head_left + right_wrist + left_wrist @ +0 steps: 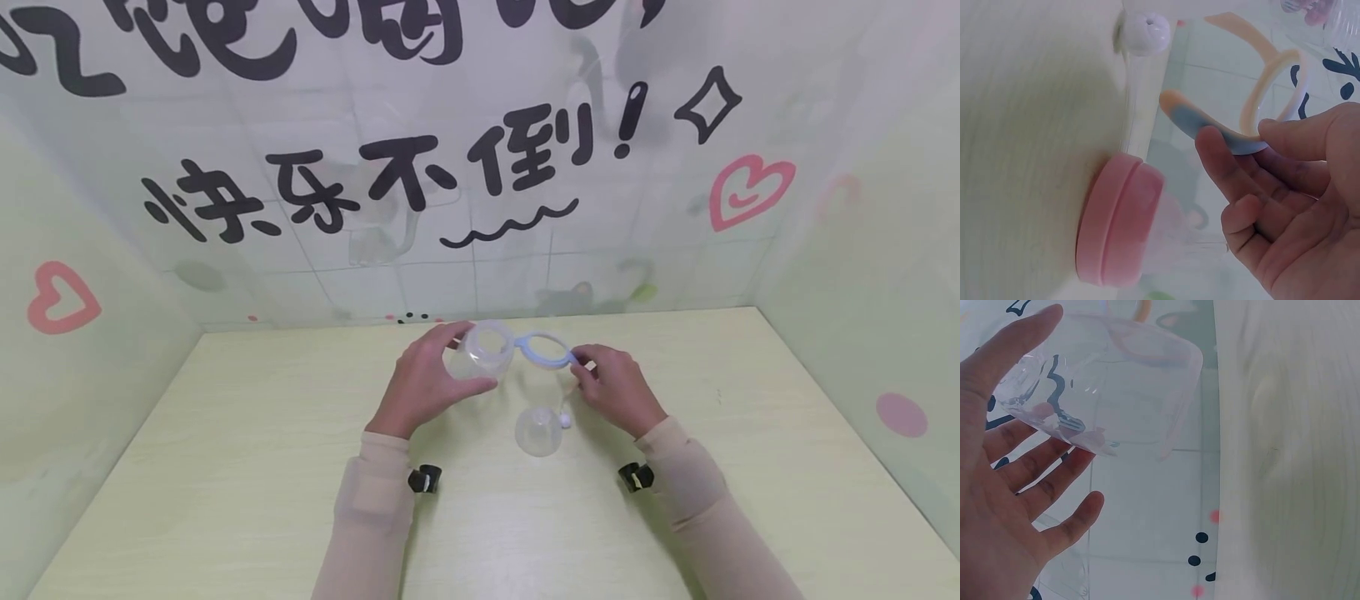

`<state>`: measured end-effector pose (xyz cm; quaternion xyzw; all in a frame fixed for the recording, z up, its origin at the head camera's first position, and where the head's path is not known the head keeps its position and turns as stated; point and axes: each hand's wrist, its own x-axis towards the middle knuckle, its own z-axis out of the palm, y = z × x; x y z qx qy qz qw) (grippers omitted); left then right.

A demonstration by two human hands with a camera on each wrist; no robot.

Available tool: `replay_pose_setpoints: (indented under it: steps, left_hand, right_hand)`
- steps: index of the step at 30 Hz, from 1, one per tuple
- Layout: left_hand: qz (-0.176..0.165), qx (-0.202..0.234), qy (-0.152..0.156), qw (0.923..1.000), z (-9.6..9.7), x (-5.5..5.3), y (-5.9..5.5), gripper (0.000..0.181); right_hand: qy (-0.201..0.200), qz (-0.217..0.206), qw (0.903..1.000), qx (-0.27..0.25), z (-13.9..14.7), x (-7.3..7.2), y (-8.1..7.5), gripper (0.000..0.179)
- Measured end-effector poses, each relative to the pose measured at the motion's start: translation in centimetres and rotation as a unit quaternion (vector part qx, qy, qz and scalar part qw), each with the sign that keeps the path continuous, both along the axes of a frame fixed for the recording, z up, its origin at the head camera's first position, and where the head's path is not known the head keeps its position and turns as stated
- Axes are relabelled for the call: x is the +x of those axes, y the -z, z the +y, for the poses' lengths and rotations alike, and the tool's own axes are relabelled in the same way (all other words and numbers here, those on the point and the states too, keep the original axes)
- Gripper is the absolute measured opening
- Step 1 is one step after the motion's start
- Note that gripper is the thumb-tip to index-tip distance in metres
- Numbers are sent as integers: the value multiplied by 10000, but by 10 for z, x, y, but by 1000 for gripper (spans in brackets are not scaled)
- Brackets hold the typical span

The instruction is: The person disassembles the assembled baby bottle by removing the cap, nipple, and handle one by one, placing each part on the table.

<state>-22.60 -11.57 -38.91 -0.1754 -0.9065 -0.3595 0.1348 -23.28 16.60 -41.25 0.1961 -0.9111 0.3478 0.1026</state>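
My left hand (431, 375) grips a clear baby bottle body (482, 350) round its side; it is tilted, its round opening showing in the head view. My right hand (617, 390) pinches one grip of a pale bottle handle ring (546, 363) between thumb and fingers. The ring is held beside the bottle; whether they touch I cannot tell. On the table below stands a pink bottle collar (1119, 222) with a translucent nipple (1169, 237). A thin clear straw with a white ball end (1145, 33) lies beside it. The head view shows this top as a pale round shape (538, 431).
The light wood-grain table (247, 467) ends at a back wall (420, 275) with dark lettering. Side walls (855, 275) stand left and right. A black wrist-camera mount (425, 479) sits at the left sleeve, another mount (636, 477) at the right.
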Motion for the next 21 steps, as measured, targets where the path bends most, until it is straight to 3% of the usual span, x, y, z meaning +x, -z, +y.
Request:
replay_pose_setpoints:
  steps: [9, 21]
  left_hand:
    - [-38, 62, -14, 10000, 0, 1, -1, 77]
    - [-131, 89, -41, 9999, 1, 2, -3, 77]
  right_hand:
    - [165, 246, 9984, 481, -3, 1, 1, 14]
    - [126, 182, 9982, 565, -10, 3, 7, 14]
